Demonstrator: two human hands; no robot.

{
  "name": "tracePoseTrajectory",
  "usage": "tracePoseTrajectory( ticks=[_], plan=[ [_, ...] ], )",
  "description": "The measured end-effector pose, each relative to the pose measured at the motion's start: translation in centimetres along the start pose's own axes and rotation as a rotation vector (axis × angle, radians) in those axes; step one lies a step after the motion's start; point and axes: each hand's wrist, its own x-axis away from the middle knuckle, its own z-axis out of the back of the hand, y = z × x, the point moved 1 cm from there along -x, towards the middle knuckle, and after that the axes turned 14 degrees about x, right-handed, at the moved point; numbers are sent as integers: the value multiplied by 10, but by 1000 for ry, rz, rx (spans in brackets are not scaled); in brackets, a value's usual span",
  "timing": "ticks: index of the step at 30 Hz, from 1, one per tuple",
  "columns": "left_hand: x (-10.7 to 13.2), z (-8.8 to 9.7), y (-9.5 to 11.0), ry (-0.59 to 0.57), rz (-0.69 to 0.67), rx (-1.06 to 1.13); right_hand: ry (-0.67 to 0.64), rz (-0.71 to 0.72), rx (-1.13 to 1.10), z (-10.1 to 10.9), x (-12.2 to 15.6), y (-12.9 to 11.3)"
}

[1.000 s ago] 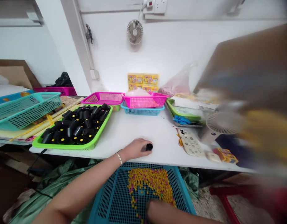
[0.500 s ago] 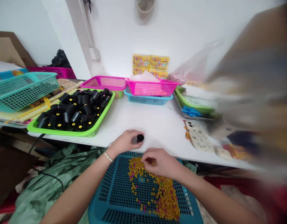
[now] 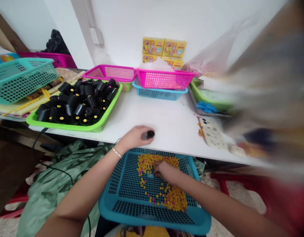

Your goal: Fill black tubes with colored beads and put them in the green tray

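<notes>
A thin, pale, segmented bracelet (image 3: 116, 152) is worn on the left wrist (image 3: 120, 147); yellow-and-dark patterned clothing (image 3: 155, 231) is glimpsed below.

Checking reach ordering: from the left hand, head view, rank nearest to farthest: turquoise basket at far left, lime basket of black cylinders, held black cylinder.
From the left hand:
1. black cylinder: in its grip
2. lime basket: to its left
3. turquoise basket: farther left, past the lime basket
</notes>
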Motion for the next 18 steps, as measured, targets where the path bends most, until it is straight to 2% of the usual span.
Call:
tracePoseTrajectory(
  ticks=[3,6,9,12,14,16,18],
  plan=[
    [1,1,3,0,3,4,-43,12,8,1,-1,2],
    [1,1,4,6,8,5,13,75,-53,21,10,-11],
    [2,0,2,8,31,42,268,109,-253,63,24,-29],
    [3,0,0,32,76,130,612,-42,-357,107,24,-35],
    [3,-1,0,42,85,167,767,-116,-385,125,14,-30],
    [3,-1,1,40,73,181,806,-142,-426,130,-2,-21],
    [3,-2,1,33,67,187,774,-148,-477,127,-16,-13]
  ],
)
